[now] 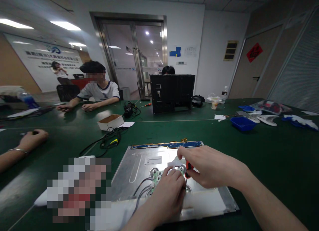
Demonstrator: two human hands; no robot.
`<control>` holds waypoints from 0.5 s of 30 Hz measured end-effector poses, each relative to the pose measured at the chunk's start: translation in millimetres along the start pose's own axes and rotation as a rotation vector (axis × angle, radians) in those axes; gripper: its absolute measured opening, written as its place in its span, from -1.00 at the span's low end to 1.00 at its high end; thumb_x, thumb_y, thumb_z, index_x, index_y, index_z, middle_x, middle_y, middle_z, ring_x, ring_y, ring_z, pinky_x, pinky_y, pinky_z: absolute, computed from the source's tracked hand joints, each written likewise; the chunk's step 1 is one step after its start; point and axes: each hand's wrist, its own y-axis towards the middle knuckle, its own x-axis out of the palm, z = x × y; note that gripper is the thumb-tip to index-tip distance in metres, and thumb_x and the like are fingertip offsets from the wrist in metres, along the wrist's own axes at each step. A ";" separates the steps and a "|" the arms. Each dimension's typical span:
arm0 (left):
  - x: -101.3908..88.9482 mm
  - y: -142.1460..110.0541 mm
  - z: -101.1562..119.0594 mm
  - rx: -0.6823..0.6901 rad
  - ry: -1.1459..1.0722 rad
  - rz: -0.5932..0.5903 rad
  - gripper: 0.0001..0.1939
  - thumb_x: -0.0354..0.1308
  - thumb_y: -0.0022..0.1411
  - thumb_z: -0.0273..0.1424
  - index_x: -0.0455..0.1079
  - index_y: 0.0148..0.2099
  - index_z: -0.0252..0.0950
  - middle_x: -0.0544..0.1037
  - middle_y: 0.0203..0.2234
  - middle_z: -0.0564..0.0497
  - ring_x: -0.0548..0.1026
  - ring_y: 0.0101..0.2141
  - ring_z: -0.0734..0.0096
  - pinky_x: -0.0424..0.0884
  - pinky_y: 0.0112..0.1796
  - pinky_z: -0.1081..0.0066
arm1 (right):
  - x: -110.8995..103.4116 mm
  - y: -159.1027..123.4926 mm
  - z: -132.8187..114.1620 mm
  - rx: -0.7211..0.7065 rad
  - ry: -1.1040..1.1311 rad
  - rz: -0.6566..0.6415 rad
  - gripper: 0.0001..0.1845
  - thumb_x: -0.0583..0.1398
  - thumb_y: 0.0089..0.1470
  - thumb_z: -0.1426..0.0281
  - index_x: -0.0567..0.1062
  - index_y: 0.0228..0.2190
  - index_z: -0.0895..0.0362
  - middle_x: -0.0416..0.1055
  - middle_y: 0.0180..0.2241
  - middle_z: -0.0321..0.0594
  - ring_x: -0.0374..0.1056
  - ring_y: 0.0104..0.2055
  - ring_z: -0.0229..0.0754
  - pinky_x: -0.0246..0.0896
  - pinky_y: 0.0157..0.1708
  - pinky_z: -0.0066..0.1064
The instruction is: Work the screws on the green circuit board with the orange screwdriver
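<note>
Our right hand (209,166) curls around a red-handled screwdriver (189,165), its shaft pointing down, while our left hand (173,184) rests with bent fingers over a green circuit board (157,175); we cannot tell whether its hidden fingertips pinch anything. That board sits on a silvery metal panel (134,158), which lies flat at six o'clock in our view on the green desk (274,154). We judge the step in hand to be screw work at the board's three o'clock side, though the tip is hidden from us. The next move seems to call for an upright shaft, gentle twisting and a steady left hand. Taking the panel as the dial's centre, a blue strip (164,145) runs along its edge at twelve. Between ten and eleven we see tangled cables (109,138) and an open cardboard box (107,126); a co-worker's hand (35,139) lies near nine. Farther off, a black housing (171,93) stands at twelve and a blue tray (243,123) at two.
</note>
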 end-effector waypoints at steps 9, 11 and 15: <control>0.8 0.3 -2.1 0.011 -0.013 0.014 -0.89 0.04 0.16 -0.54 0.33 -0.29 -0.25 0.46 -0.24 -0.02 0.39 -0.16 0.21 0.13 0.08 0.07 | 0.3 1.4 -0.1 0.084 -0.032 0.010 -0.72 0.17 0.07 0.39 0.34 -0.13 0.10 0.49 -0.35 -0.21 0.42 -0.37 -0.07 0.11 -0.48 -0.35; 0.7 0.4 -1.7 0.010 -0.010 0.017 -0.89 0.03 0.18 -0.52 0.34 -0.27 -0.24 0.46 -0.25 -0.03 0.38 -0.16 0.21 0.13 0.08 0.07 | -1.2 -0.1 -1.4 0.034 0.001 0.011 -0.68 0.17 0.06 0.38 0.32 -0.10 0.09 0.48 -0.27 -0.19 0.42 -0.31 -0.06 0.16 -0.42 -0.33; 0.6 0.7 -1.1 0.011 -0.015 -0.005 -0.84 0.03 0.18 -0.52 0.35 -0.20 -0.23 0.47 -0.23 -0.04 0.39 -0.14 0.20 0.11 0.10 0.07 | -3.3 -2.0 -3.1 -0.019 0.038 -0.009 -0.64 0.14 0.05 0.45 0.30 -0.07 0.12 0.45 -0.16 -0.12 0.40 -0.21 -0.07 0.22 -0.32 -0.31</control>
